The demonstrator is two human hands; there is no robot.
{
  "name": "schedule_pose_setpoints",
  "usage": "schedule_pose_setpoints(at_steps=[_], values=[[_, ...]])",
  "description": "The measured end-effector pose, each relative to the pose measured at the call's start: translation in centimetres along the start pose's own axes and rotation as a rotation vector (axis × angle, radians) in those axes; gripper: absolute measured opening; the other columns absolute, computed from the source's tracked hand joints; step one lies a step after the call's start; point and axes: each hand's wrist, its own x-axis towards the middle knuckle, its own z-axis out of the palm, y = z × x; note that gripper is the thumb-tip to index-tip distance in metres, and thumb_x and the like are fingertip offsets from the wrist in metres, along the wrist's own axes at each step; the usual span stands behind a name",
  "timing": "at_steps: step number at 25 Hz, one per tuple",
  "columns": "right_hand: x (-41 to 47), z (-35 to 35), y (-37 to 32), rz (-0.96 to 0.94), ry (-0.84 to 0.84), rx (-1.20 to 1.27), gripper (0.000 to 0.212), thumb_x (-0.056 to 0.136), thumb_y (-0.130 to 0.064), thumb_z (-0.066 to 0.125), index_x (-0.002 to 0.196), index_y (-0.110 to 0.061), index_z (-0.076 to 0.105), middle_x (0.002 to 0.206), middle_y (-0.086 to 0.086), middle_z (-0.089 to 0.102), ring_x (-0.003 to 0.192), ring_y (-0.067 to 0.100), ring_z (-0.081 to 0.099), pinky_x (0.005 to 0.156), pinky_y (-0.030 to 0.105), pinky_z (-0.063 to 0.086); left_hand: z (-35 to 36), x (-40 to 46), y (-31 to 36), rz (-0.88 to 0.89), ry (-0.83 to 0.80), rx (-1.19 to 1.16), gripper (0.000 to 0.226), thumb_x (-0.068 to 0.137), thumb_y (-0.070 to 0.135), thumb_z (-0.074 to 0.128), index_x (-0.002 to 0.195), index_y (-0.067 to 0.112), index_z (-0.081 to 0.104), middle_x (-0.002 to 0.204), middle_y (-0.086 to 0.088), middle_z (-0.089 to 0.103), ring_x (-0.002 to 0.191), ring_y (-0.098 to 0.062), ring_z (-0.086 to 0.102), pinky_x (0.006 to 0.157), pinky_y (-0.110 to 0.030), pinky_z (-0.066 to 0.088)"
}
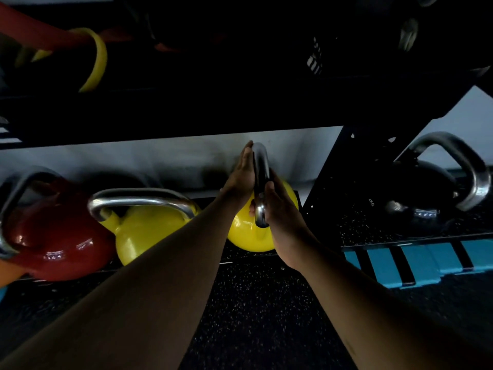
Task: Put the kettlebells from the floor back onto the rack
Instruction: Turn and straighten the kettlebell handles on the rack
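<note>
Head view
Floor: black rubber gym floor (pixel 256 303) with tiny white specks; a blue mat (pixel 416 263) with black stripes lies on the right.
Rack: dark rack shelf (pixel 186 110) overhead; the low shelf holds a red kettlebell (pixel 56 236) and a yellow kettlebell (pixel 141 233), side by side.
Held kettlebell: a second yellow kettlebell (pixel 256 231) sits at the low shelf's right end, its steel handle up.
Left hand: left hand (pixel 241 174) lies flat against the handle, fingers straight.
Right hand: right hand (pixel 282 212) presses the handle's other side.
Black kettlebell: black kettlebell (pixel 421 198) on the floor, right of the rack; small writing reads "4KG".
</note>
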Motion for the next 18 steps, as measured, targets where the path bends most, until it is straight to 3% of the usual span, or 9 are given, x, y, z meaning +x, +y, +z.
schedule_pose_setpoints(at_steps=[3,7,11,15,18], values=[[0.18,-0.23,0.05,-0.031,-0.010,-0.021,0.040,0.106,-0.031,0.029,0.142,-0.021,0.044,0.082,0.004,0.061,0.066,0.008,0.055,0.065,0.026,0.046,0.19,-0.03,0.05,-0.005,0.004,-0.004,0.047,0.107,0.031,0.020,0.151,0.017,0.028,0.159,-0.009,0.029,0.146,-0.021,0.028,0.121,-0.041,0.020],[0.02,-0.53,-0.15,0.029,-0.011,0.039,0.042,0.106,-0.033,0.032,0.147,-0.031,0.039,0.095,0.010,0.066,0.071,0.002,0.060,0.064,0.014,0.049,0.38,-0.43,0.15,0.003,0.021,0.015,0.049,0.107,0.032,0.020,0.152,0.016,0.026,0.160,-0.007,0.027,0.147,-0.018,0.026,0.122,-0.039,0.019],[-0.01,-0.71,0.10,-0.015,-0.028,0.057,0.041,0.105,-0.034,0.032,0.145,-0.031,0.043,0.091,0.004,0.064,0.073,0.007,0.059,0.066,0.019,0.049,-0.27,-0.47,-0.63,0.025,-0.013,0.088,0.060,0.100,0.049,0.021,0.153,0.021,0.024,0.161,-0.002,0.025,0.148,-0.013,0.022,0.122,-0.035,0.017],[0.05,-0.67,-0.20,0.038,-0.008,-0.013,0.041,0.105,-0.036,0.029,0.145,-0.034,0.040,0.089,0.008,0.064,0.066,0.005,0.059,0.058,0.015,0.047,-0.15,-0.37,-0.09,0.017,-0.015,0.091,0.049,0.107,0.031,0.018,0.153,0.015,0.022,0.161,-0.005,0.023,0.148,-0.016,0.020,0.122,-0.032,0.016],[-0.17,-0.01,-0.37,0.072,0.040,-0.077,0.041,0.105,-0.040,0.028,0.144,-0.040,0.039,0.085,0.003,0.063,0.067,0.005,0.059,0.063,0.021,0.047,-0.44,-0.02,-0.03,0.005,-0.013,0.117,0.054,0.104,0.040,0.019,0.154,0.020,0.023,0.161,-0.006,0.025,0.148,-0.018,0.023,0.122,-0.040,0.018]])
